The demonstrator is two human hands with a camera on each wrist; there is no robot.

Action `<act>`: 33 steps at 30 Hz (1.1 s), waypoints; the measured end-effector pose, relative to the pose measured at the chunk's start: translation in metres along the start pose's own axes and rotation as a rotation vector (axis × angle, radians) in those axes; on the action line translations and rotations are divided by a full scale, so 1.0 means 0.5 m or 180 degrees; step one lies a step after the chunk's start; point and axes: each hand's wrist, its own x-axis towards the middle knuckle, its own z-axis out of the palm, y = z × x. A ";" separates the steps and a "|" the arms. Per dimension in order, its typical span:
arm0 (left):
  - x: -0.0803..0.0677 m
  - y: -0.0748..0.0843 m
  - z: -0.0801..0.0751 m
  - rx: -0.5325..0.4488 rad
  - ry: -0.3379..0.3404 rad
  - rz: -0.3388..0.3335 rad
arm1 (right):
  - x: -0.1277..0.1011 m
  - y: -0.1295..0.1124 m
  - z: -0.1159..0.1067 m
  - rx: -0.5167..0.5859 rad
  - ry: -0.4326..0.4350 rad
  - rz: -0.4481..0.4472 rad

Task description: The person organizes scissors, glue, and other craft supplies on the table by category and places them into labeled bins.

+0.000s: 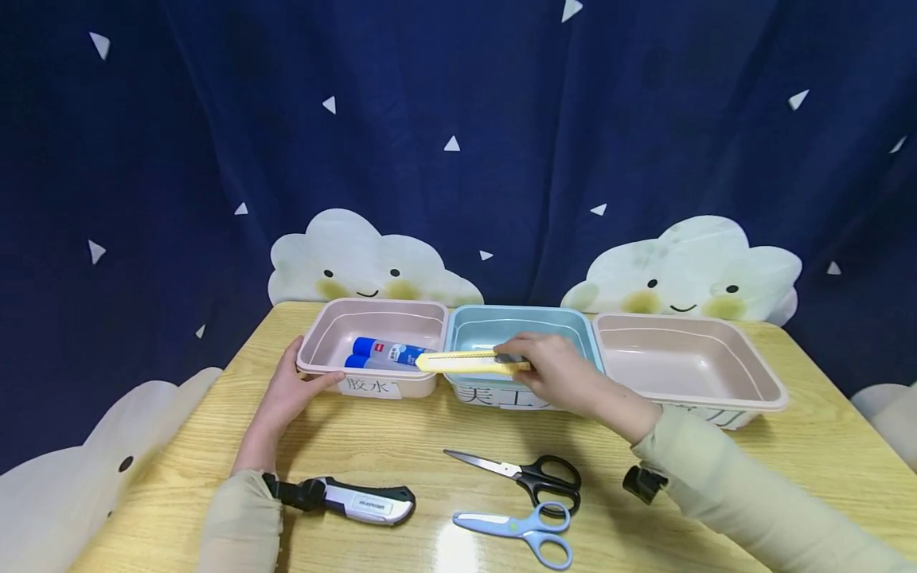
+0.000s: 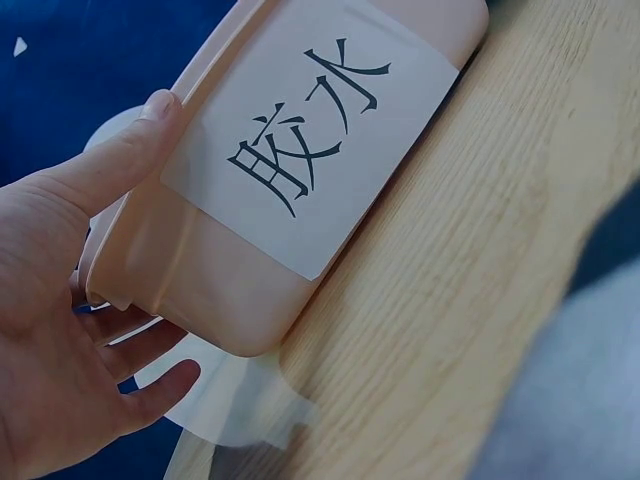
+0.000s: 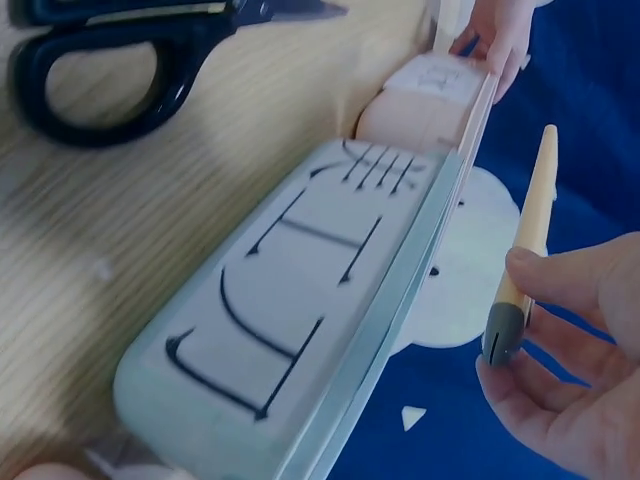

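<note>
A right hand point(image 1: 555, 370) pinches the grey butt end of a slim yellow utility knife point(image 1: 469, 362), thumb and fingers curled round it, holding it level over the front rim of a pale blue plastic bin point(image 1: 583, 330). The left hand point(image 1: 286, 390) rests against the left end of a pink plastic bin point(image 1: 380, 312), thumb laid straight along its rim and fingers loosely spread beneath, gripping nothing tightly.

Nearest the person, on the glossy, wood-grain table point(image 1: 824, 477), lie a chunky white-and-black utility knife point(image 1: 361, 501), light blue-handled scissors point(image 1: 519, 532) and black-handled scissors point(image 1: 526, 473) with bright steel blades. A small black clip point(image 1: 641, 483) sits just beside the right sleeve.

Beyond them, three rounded rectangular bins stand side by side, touching: the pink one, carrying a white paper label point(image 2: 305, 130) with black characters, holds two glue sticks point(image 1: 387, 354) with blue caps; the blue one stands in the middle; another pink bin point(image 1: 759, 390) stands on the right.

Behind hangs a dark blue curtain point(image 1: 458, 119) scattered with white triangles, with smiling cloud cutouts point(image 1: 358, 259) at the table's far edge.
</note>
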 end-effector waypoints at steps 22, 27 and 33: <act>0.001 0.001 -0.002 0.0057 0.0012 -0.0047 | 0.001 0.134 0.044 0.0020 -0.0167 0.0795; 0.001 0.002 -0.004 0.0062 0.0005 -0.0066 | 0.010 0.156 0.062 0.0051 -0.0158 0.0796; 0.000 0.000 -0.002 0.0063 -0.0004 -0.0061 | 0.021 0.179 0.082 0.0094 -0.0297 0.0894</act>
